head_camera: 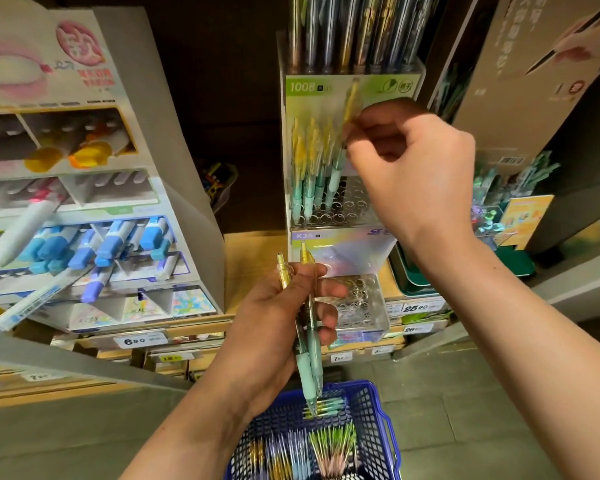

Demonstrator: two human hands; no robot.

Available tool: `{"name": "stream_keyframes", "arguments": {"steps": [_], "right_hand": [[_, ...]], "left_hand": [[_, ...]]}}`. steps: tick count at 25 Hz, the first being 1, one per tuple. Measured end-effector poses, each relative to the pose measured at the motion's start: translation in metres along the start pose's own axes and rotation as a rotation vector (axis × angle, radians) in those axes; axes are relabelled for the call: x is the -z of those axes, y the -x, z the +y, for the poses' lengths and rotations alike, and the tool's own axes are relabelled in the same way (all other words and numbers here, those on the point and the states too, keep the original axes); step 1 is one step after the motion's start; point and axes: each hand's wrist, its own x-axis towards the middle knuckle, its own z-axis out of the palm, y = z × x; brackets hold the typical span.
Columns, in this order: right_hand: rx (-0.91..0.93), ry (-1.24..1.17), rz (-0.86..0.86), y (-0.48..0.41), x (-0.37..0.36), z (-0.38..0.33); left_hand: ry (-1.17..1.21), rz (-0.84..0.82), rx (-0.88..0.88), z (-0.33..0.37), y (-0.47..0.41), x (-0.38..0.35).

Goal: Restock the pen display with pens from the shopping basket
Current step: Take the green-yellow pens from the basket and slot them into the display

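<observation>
Head view: the right hand [413, 168], fingers pinching 1 yellow-and-mint pen [353, 100], holds it upright over the top tier of the clear pen display [350, 206], beside a row of pens [309, 161] at that tier's left edge. The left hand [278, 317], fingers curled, grips 2 matching pens [310, 372] above the blue shopping basket [369, 398], which holds more pens [329, 441].

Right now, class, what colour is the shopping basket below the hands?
The basket is blue, with open mesh walls. The head view, the only one, shows it.
</observation>
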Motion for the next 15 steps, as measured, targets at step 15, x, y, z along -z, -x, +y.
{"name": "stream_keyframes", "arguments": {"steps": [15], "right_hand": [[-0.077, 0.203, -0.225, 0.003, -0.021, 0.015]], "left_hand": [[-0.046, 0.023, -0.050, -0.009, -0.006, -0.001]]}}
